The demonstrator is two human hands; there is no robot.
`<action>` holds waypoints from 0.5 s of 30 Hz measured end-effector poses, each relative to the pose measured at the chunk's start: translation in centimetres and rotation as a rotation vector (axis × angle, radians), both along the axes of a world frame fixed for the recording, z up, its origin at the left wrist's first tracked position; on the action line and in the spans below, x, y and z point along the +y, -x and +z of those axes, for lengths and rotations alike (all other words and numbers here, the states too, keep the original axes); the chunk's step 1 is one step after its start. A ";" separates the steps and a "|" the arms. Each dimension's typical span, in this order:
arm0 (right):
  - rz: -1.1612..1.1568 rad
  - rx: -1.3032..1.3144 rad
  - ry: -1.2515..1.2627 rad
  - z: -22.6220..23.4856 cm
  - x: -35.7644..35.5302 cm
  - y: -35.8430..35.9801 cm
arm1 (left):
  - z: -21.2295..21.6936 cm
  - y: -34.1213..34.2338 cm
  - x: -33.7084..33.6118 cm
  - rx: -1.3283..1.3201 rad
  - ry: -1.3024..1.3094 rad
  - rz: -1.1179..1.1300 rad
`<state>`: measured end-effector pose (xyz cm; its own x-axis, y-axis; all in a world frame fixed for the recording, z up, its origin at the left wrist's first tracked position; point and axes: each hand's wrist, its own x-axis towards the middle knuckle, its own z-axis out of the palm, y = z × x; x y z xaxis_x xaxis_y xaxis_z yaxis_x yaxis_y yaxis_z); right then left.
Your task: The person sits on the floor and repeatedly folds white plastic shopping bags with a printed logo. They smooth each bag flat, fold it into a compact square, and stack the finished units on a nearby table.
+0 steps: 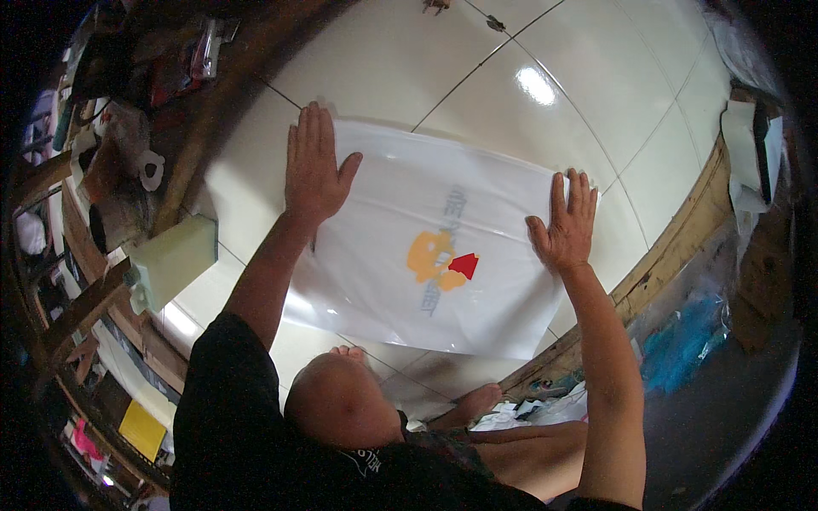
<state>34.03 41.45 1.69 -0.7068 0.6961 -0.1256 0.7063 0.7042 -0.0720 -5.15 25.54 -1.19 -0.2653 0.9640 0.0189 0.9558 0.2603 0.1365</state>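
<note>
A white, slightly see-through plastic sheet or bag (375, 281) lies flat on the tiled floor in front of me, with a yellow and red print and grey lettering showing on it. My left hand (317, 170) presses flat near its far left corner, fingers stretched out and thumb apart. At the far right corner my right hand (567, 223) lies flat too, fingers extended. Neither hand grips anything. Faint creases run across the sheet between them.
Pale floor tiles (392, 68) surround the sheet. A whitish translucent jerrycan (179, 260) stands at left beside wooden shelving full of odds and ends. A wooden beam (656, 264) borders the right, with clear plastic wrapping (682, 332) beyond it. My bent knee (341, 400) is close below the sheet.
</note>
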 end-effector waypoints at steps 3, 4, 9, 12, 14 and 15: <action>0.011 0.025 -0.010 -0.2 -0.2 -0.3 | -0.1 -0.5 -0.3 -0.025 -0.025 0.011; 0.013 0.050 -0.013 -0.2 -0.1 -0.3 | -0.3 -0.7 -0.3 -0.035 -0.028 0.002; 0.013 0.066 -0.012 0.0 0.2 -0.7 | -0.5 -0.8 0.4 -0.055 -0.073 -0.009; -0.001 0.109 0.038 1.1 1.4 0.4 | 0.2 -0.7 0.0 -0.079 -0.039 0.021; -0.010 0.165 0.208 3.1 3.3 1.9 | 2.9 -0.7 0.7 -0.019 0.009 -0.059; 0.037 0.337 0.213 2.9 4.0 2.3 | 4.0 -1.1 1.2 0.001 0.037 -0.108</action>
